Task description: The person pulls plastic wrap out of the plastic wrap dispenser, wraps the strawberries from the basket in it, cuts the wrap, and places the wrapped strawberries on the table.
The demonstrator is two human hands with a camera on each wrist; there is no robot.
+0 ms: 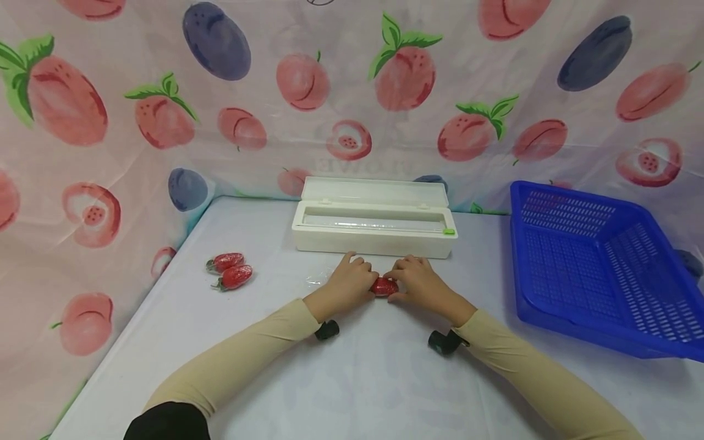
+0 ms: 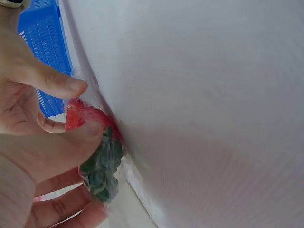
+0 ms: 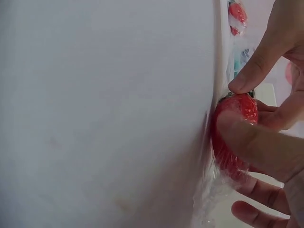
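Note:
Between both hands, low over the white table, is a red strawberry in clear plastic film. My left hand holds its leafy end; in the left wrist view the thumb lies over the wrapped green leaves with fingers behind. The pointed end is in my right hand, whose thumb presses the red side in the right wrist view, fingers behind it. Loose film trails along the strawberry's lower side there. Parts of the fruit are hidden by the thumbs.
Just beyond the hands stands a white film dispenser box, lid up, film roll inside. Two wrapped strawberries lie to the left. At the right is a blue perforated basket. Fruit-print cloth hangs behind the table.

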